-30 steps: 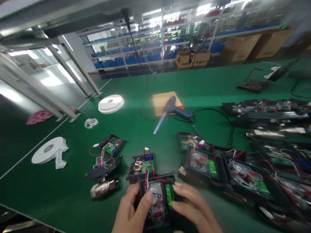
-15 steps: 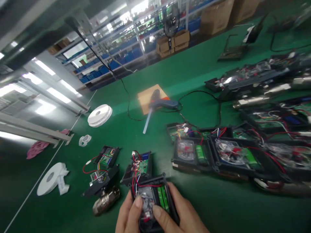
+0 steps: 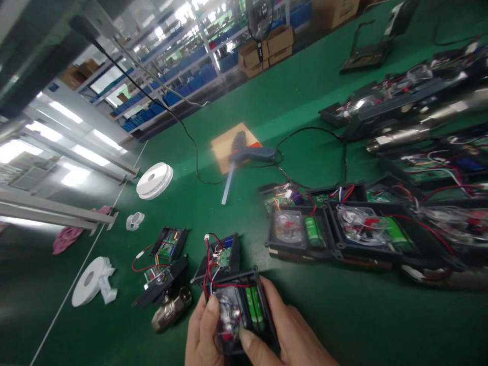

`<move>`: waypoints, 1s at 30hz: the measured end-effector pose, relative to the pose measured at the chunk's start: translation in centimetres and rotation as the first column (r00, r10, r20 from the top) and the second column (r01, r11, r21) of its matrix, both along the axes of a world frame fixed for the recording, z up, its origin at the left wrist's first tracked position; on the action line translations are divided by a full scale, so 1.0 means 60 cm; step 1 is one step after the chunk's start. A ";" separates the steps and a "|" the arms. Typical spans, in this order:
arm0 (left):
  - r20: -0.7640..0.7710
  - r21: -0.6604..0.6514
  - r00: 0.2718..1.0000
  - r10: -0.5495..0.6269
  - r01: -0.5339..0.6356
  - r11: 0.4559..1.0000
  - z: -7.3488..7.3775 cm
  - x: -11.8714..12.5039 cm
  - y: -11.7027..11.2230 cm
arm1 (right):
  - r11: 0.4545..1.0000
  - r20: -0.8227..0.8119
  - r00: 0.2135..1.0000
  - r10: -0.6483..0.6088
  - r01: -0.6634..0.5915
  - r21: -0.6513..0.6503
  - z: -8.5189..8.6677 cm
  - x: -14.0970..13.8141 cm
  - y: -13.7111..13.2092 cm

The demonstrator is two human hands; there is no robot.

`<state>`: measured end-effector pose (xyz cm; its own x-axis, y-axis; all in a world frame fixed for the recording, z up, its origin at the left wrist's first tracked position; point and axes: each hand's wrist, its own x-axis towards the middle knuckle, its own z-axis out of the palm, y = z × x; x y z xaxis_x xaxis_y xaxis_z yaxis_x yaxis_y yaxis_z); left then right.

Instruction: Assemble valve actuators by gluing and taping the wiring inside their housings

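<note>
Between my two hands is a black plastic housing [image 3: 272, 325], tilted toward me at the bottom of the view. Inside it sit a clear plastic cover [image 3: 229, 311] over wires and red parts, and a green battery [image 3: 254, 307]. My left hand [image 3: 204, 328] grips its left side, thumb on the clear cover. Fingers of my right hand [image 3: 285, 333] wrap the right side, with the thumb pressed near the lower middle. Red and white wires run from the housing to a lid with a green circuit board [image 3: 224, 257] just beyond it.
Left of my hands lies another opened unit [image 3: 168, 274] with a metal valve body [image 3: 171, 309]. Several similar housings [image 3: 301, 234] line the right. A glue gun [image 3: 251, 153] rests on cardboard [image 3: 219, 147]. White tape rolls [image 3: 154, 180] lie left. A black cable [image 3: 198, 162] crosses the bench.
The head view has shifted slightly, so the bench things sit a little higher in the picture. Both hands keep hold of the housing; my right thumb sits slightly lower on it.
</note>
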<state>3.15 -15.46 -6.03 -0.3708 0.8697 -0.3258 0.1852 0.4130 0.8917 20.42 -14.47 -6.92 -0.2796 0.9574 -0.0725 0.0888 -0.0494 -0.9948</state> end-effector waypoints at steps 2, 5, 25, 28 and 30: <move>0.121 -0.029 0.981 0.154 -0.151 0.988 -0.009 0.011 0.005 | 0.998 0.034 0.999 0.001 0.001 -0.064 -0.003 -0.006 0.000; 0.261 -0.065 0.899 0.351 -0.347 0.936 -0.012 0.024 0.014 | 0.988 0.035 0.999 0.027 -0.021 -0.152 -0.001 -0.009 0.004; 0.275 0.012 0.923 0.270 -0.284 0.959 0.003 0.055 0.012 | 0.954 -0.114 0.993 -0.009 -0.026 -0.298 0.043 0.011 0.020; 0.231 0.019 0.942 0.245 -0.256 0.967 -0.003 0.045 0.010 | 0.947 -0.128 0.990 -0.064 0.020 -0.320 0.042 0.001 0.019; 0.225 0.015 0.954 0.199 -0.207 0.978 -0.007 0.035 0.006 | 0.950 -0.147 0.986 -0.078 0.029 -0.310 0.041 0.000 0.019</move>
<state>5.25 -15.08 -6.43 -0.4632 0.7968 -0.3880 -0.1026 0.3866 0.9165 20.42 -13.32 -4.45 -0.2599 0.9097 -0.3238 -0.0766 -0.3537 -0.9322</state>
